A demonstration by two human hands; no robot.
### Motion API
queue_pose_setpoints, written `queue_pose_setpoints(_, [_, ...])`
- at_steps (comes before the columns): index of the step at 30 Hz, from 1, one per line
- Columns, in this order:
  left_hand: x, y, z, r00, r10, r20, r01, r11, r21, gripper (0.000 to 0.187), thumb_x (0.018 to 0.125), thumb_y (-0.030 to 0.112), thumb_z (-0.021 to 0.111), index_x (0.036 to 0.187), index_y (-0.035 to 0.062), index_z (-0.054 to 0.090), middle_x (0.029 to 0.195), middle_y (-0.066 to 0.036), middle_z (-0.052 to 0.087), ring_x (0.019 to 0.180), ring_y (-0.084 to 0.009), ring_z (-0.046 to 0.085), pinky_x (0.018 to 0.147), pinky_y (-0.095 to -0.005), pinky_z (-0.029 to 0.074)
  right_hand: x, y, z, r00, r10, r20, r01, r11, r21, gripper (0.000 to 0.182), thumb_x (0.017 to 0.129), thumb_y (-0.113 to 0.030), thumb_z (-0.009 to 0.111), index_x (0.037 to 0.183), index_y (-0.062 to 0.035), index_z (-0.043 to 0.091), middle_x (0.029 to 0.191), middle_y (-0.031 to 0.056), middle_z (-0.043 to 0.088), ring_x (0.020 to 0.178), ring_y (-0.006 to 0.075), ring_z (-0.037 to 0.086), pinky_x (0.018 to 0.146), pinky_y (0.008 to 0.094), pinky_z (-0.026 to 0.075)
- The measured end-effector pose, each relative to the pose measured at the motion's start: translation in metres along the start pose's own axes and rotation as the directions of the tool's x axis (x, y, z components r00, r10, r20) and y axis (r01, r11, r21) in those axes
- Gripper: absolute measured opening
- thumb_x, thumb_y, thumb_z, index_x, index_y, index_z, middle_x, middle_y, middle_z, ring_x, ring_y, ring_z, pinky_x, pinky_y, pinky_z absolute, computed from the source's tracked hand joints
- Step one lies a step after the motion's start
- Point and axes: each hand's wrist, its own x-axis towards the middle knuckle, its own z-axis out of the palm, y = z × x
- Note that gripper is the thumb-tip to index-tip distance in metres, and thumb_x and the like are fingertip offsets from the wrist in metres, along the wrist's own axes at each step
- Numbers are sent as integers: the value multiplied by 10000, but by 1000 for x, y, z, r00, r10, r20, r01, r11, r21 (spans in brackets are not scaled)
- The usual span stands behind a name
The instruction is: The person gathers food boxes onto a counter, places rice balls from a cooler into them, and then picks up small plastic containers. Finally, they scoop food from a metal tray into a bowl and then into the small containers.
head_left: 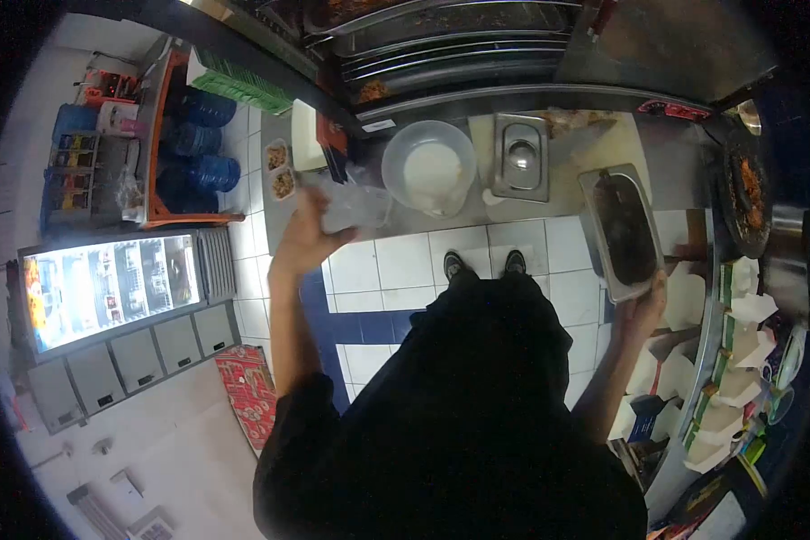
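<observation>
My right hand (643, 311) grips the near end of a deep rectangular steel food pan (604, 202). The pan has dark contents and is held tilted beside the counter's front edge on the right. On the left, my left hand (308, 236) is raised at the counter edge, thumb spread away from the fingers, with nothing visible in it. Next to its fingers lies clear plastic (355, 207), perhaps a bag or lid. Just beyond are small tubs of brown food (281, 171). A translucent round bowl (396, 166) with white contents stands mid-counter.
A lidded steel pan (522, 191) sits right of the bowl, beside a pale cutting board (634, 144). Shelves with food rise behind the counter. A stone mortar (749, 193) and white folded boxes (742, 310) line the right side. Blue water jugs (214, 173) stand on a left rack.
</observation>
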Motion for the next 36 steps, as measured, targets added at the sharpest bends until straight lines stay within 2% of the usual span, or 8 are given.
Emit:
queue_pose_setpoints(2, [31, 25, 40, 986, 149, -78, -151, 988, -21, 755, 664, 304, 837, 1145, 5, 339, 1060, -249, 599, 1025, -437, 592, 866, -461, 476, 4, 2, -12, 995, 13, 101, -10, 999, -31, 412, 972, -317, 485, 1216, 14, 513, 1157, 130, 593, 1044, 240, 593, 907, 354, 491])
queue_pose_setpoints(6, [92, 54, 104, 989, 149, -22, -143, 976, 161, 733, 691, 404, 801, 1141, 24, 365, 1080, -234, 614, 1023, -427, 602, 870, -483, 467, -3, 5, 20, 998, -59, 26, 58, 998, 25, 214, 967, -236, 536, 964, -29, 590, 716, -14, 568, 460, 31, 376, 396, 173, 289])
queue_pose_setpoints(14, [84, 95, 104, 849, 436, -299, -301, 864, 404, 554, 766, 419, 739, 1071, 20, 505, 1037, -188, 639, 887, -382, 630, 810, -481, 466, -14, 21, 19, 999, -45, 8, 46, 996, -78, 180, 949, -207, 556, 950, -30, 584, 810, 19, 601, 667, 52, 554, 540, 187, 450])
queue_pose_setpoints(16, [61, 147, 85, 976, 17, -215, -97, 926, -365, 429, 814, 385, 703, 1024, 18, 630, 1021, -164, 626, 882, -350, 601, 789, -458, 454, -17, 17, 21, 998, 40, 45, -34, 991, -129, 179, 951, -230, 552, 899, -59, 567, 700, -29, 534, 552, 33, 504, 458, 182, 409])
queue_pose_setpoints(20, [39, 199, 102, 970, 202, -136, -237, 912, -335, 330, 829, 321, 686, 1045, 72, 696, 1034, -137, 597, 911, -314, 566, 772, -422, 443, -22, 23, 40, 992, 110, 67, -102, 989, -111, 243, 963, -306, 538, 885, -76, 552, 613, -42, 489, 441, 32, 448, 363, 179, 333])
queue_pose_setpoints(23, [38, 211, 104, 765, 624, -161, -593, 779, 202, 310, 802, 259, 691, 1095, 157, 701, 1127, -113, 547, 999, -273, 501, 822, -393, 401, -25, 16, 48, 961, 166, 220, -100, 954, -281, 267, 986, -305, 501, 903, -57, 555, 572, 5, 535, 387, 44, 439, 324, 181, 299])
queue_pose_setpoints(30, [34, 216, 81, 767, 618, 171, -626, 664, 409, 239, 798, 232, 663, 998, 108, 702, 1203, -120, 513, 1152, -287, 424, 926, -421, 343, -25, 19, 52, 938, 226, 263, -130, 932, -339, 298, 978, -321, 513, 943, -32, 575, 578, -17, 513, 368, 31, 370, 324, 180, 258])
queue_pose_setpoints(36, [10, 223, 72, 883, 439, 165, -459, 733, 503, 176, 843, 263, 640, 912, 101, 643, 889, -109, 662, 818, -266, 645, 727, -400, 482, -24, 17, 55, 936, 192, 295, -97, 946, -309, 330, 973, -358, 520, 911, -37, 564, 572, -12, 515, 371, 33, 378, 333, 178, 273])
